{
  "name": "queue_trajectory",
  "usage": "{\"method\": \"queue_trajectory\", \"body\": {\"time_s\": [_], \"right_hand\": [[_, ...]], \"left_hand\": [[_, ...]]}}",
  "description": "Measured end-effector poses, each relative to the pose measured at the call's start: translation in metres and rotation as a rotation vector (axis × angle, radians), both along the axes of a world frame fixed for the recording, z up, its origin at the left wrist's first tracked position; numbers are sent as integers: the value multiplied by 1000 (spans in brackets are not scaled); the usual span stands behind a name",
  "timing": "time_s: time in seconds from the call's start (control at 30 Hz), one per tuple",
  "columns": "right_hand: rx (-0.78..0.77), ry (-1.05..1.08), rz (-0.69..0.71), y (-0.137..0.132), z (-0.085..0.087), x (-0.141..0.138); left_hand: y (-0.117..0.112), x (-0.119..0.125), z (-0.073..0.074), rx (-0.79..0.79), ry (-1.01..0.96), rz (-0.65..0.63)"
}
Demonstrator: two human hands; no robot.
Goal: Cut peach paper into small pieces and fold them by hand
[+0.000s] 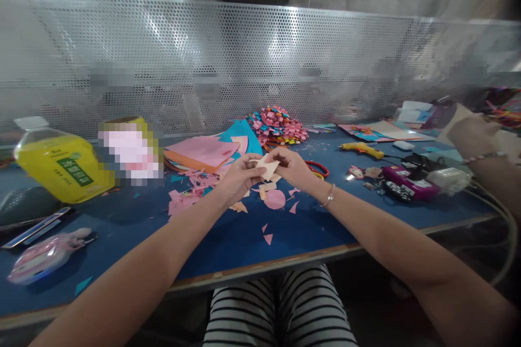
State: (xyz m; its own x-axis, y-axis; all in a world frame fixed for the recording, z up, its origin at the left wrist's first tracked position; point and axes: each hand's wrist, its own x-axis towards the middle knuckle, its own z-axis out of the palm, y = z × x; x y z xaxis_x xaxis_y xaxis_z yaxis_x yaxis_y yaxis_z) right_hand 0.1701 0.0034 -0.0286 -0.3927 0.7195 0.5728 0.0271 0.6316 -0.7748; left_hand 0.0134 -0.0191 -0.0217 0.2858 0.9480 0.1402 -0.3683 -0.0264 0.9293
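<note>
Between my two hands is a small piece of cream paper (269,168). My left hand (241,176) pinches its left side with the thumb on top. From the right, my right hand (292,167) grips the paper's upper edge with bent fingers. Just below lie a round pink paper piece (274,199) and small cream scraps. Pink paper scraps (184,199) are heaped left of my left hand. Scissors with red handles (317,168) lie partly hidden behind my right wrist.
Behind my hands are stacked coloured sheets (203,153) and a pile of small coloured paper pieces (277,126). A yellow bottle (57,160) stands left. A yellow glue gun (361,149) and a purple device (411,183) lie right. Another person's arm (484,146) reaches in at far right.
</note>
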Motion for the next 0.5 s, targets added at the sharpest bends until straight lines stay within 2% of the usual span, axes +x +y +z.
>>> {"method": "queue_trajectory", "body": {"time_s": [0.17, 0.5], "right_hand": [[-8, 26, 10, 1, -1, 0], [-137, 126, 83, 1, 2, -1]], "left_hand": [[-1, 1, 1, -20, -1, -7], [3, -3, -1, -28, -24, -53]]}}
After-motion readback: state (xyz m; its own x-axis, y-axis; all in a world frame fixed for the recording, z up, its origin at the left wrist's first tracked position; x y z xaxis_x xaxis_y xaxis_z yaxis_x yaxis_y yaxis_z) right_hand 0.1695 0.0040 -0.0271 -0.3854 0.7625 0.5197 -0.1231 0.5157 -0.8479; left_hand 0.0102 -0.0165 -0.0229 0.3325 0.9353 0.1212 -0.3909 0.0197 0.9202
